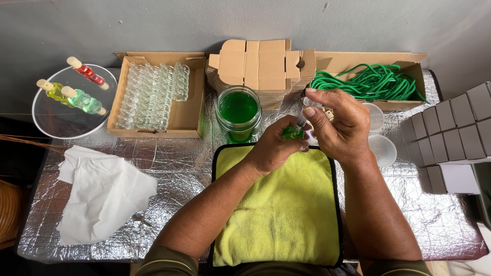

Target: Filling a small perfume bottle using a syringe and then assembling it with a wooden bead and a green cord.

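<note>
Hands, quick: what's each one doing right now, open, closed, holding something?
Left hand: closed around a small green-filled bottle.
Right hand: fingers closed on a clear syringe, its tip at the bottle.

Yellow cloth (286, 214) lies bare — green jar (238, 113) crowds ahead.

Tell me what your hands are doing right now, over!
Left hand grips small green bottle. Right hand holds syringe over it. Jar of green liquid close behind, nothing between.
</note>
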